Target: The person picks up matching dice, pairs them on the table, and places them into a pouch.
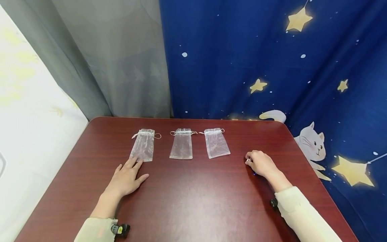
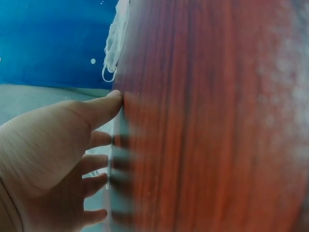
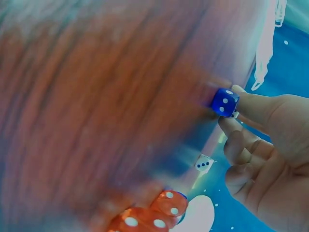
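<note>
My left hand (image 1: 125,178) lies with fingers spread, its fingertips at the lower edge of the left sheer drawstring bag (image 1: 143,144). To the right of that bag are a middle sheer bag (image 1: 182,144) and a right one (image 1: 217,144), both flat on the table. Off to the right, my right hand (image 1: 260,163) pinches a small white die (image 1: 248,160) between thumb and fingers. In the right wrist view a blue die (image 3: 225,102) sits in front of the thumb tip and partly covers the pinched die. Past the curled fingers are another white die (image 3: 203,163) and large orange-red dice (image 3: 170,203).
The dark red wooden table (image 1: 187,198) has rounded far corners. Behind it hang a grey curtain (image 1: 130,60) and a blue star-patterned curtain (image 1: 223,60). A white surface (image 1: 27,111) borders the left side. Small cameras (image 1: 121,230) are strapped at both wrists.
</note>
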### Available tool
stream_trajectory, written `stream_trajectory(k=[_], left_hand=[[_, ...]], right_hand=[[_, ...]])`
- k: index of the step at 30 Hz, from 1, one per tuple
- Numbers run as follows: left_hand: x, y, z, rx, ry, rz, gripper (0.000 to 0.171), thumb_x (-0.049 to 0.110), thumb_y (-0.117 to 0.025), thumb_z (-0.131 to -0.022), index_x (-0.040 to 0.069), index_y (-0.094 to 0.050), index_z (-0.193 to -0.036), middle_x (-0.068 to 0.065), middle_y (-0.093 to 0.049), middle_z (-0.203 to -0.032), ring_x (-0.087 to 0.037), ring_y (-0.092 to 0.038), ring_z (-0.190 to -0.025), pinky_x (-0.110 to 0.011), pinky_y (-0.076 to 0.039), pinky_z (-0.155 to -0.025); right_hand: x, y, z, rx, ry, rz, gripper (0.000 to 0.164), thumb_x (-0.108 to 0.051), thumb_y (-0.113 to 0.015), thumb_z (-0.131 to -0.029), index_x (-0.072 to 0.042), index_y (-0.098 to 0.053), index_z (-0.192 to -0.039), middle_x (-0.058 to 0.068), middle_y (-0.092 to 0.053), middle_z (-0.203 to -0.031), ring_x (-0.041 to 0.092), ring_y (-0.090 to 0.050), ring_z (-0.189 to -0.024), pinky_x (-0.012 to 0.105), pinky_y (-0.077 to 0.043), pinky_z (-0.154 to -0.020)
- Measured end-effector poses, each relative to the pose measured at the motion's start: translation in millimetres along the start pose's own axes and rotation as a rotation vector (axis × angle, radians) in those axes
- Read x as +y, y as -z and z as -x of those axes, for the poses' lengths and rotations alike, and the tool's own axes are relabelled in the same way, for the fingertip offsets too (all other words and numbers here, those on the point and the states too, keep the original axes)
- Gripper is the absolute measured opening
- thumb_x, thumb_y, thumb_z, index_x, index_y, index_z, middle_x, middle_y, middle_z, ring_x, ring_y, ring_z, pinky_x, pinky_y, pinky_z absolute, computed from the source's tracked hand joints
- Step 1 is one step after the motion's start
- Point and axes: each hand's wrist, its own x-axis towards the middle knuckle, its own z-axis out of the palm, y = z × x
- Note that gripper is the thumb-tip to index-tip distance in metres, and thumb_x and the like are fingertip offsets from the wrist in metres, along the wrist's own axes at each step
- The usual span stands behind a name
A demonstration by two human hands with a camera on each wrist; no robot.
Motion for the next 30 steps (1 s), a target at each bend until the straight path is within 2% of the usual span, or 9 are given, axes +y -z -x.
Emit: stream_trajectory(k=[7, 14, 25, 30], left_hand=[[1.0, 1.9, -1.4, 0.009, -0.002, 0.000, 0.068, 0.040, -0.066, -0.096, -0.003, -0.049, -0.147, -0.028, -0.037, -0.155, -0.045, -0.033, -0.144, -0.071, -0.024, -0.111], [1.0, 2.3, 0.1, 0.007, -0.004, -0.005, 0.068, 0.039, -0.067, -0.096, -0.003, -0.049, -0.146, -0.029, -0.037, -0.155, -0.045, -0.033, -0.144, -0.071, -0.024, -0.111], [-0.8, -3.4, 2.9, 0.014, -0.008, -0.007, 0.068, 0.040, -0.068, -0.095, -0.003, -0.051, -0.146, -0.029, -0.039, -0.154, -0.046, -0.034, -0.143, -0.072, -0.025, -0.110], [-1.6, -2.8, 1.0, 0.020, -0.008, -0.006, 0.069, 0.041, -0.068, -0.095, -0.003, -0.050, -0.146, -0.029, -0.038, -0.154, -0.045, -0.034, -0.143, -0.072, -0.026, -0.110]], right_hand=[[-6, 14, -1, 0.068, 0.015, 0.011, 0.012, -0.013, -0.075, -0.091, -0.005, -0.075, -0.100, 0.006, -0.066, -0.086, 0.028, -0.066, -0.078, 0.052, -0.055, -0.074], [-21, 29, -3, 0.144, 0.066, 0.017, 0.007, -0.013, -0.075, -0.091, -0.008, -0.074, -0.096, 0.002, -0.066, -0.084, 0.025, -0.065, -0.075, 0.051, -0.055, -0.070], [-61, 43, -3, 0.224, 0.179, 0.001, 0.008, -0.016, -0.079, -0.088, -0.012, -0.075, -0.093, -0.003, -0.067, -0.083, 0.019, -0.065, -0.072, 0.046, -0.055, -0.065], [-81, 44, -6, 0.239, 0.230, 0.007, 0.014, -0.017, -0.081, -0.086, -0.010, -0.076, -0.097, -0.002, -0.067, -0.084, 0.018, -0.064, -0.072, 0.044, -0.055, -0.065]])
